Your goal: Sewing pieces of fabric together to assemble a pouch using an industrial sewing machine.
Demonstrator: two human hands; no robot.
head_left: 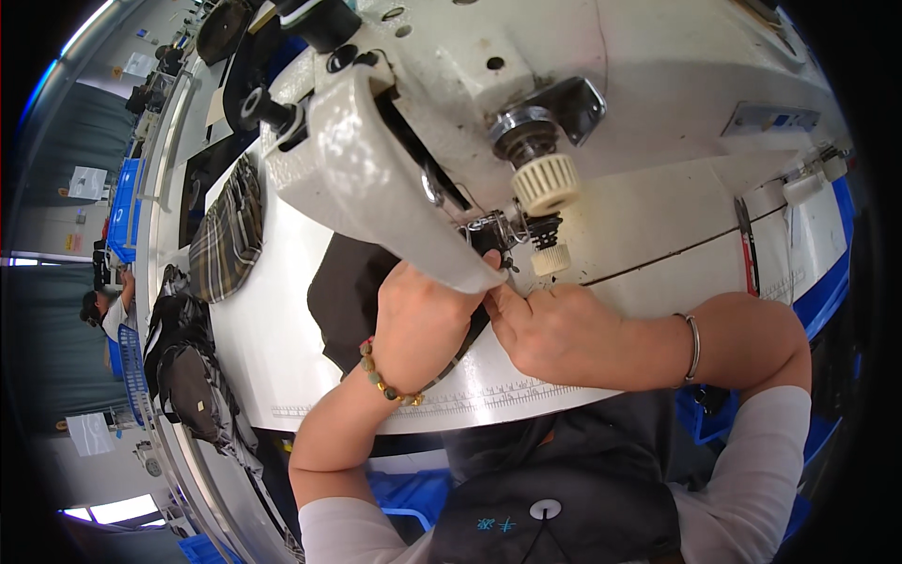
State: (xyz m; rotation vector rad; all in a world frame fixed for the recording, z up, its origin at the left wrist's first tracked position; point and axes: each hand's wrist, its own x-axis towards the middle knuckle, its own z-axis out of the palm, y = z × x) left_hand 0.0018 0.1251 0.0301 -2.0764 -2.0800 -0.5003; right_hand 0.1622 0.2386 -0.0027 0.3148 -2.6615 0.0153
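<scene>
A white sewing machine (357,179) stands over the work table, its head reaching down toward my hands. Under it lies a piece of dark fabric (349,291), spread to the left of the presser area. My left hand (423,315) lies on this fabric, fingers bent and partly hidden behind the machine's lower cover. Close beside it, my right hand (554,329) pinches at the fabric's edge just before the needle area (493,235). The fingertips of both hands nearly meet there. The needle itself is hidden.
Plaid fabric (228,230) lies at the table's left. Dark garment pieces (193,385) hang over the left side. Red-handled tweezers or snips (748,249) rest at the right. A printed ruler (470,399) runs along the near table edge. Another person (115,301) is far left.
</scene>
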